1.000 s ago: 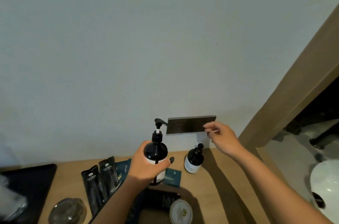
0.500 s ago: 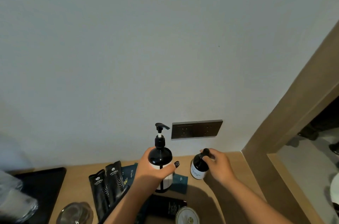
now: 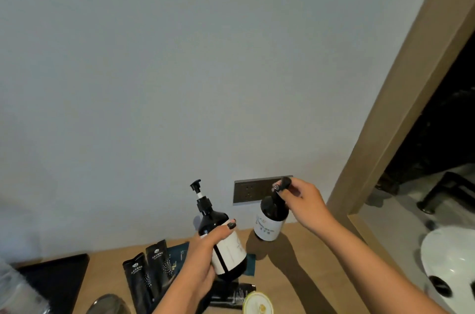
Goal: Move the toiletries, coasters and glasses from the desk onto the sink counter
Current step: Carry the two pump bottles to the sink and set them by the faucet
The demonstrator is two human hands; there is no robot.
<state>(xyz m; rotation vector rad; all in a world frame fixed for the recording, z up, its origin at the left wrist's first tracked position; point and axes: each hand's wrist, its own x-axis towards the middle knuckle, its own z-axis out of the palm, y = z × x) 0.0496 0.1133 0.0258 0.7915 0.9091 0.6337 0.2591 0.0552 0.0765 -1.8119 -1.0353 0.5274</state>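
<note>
- currently, the large pump bottle (image 3: pixel 221 239) is gripped round its body by the left hand (image 3: pixel 199 259), tilted, above the bench (image 3: pixel 295 272).
- right of it, the small bottle (image 3: pixel 270 218) is pinched at its pump top by the right hand (image 3: pixel 305 200), clear of the bench.
- sachets (image 3: pixel 149 275) are lain left of the large pump bottle.

My two bottles (image 3: pixel 221 241) (image 3: pixel 270 218) are black with white labels. At seven o'clock, black sachets (image 3: pixel 147 275) carry white dots on the tan desk (image 3: pixel 295 262).

I count two pump bottles (image 3: pixel 223 241) (image 3: pixel 270 218), one gripped in each hand's fingers, and below them two black sachets (image 3: pixel 138 275) (image 3: pixel 159 265).
</note>
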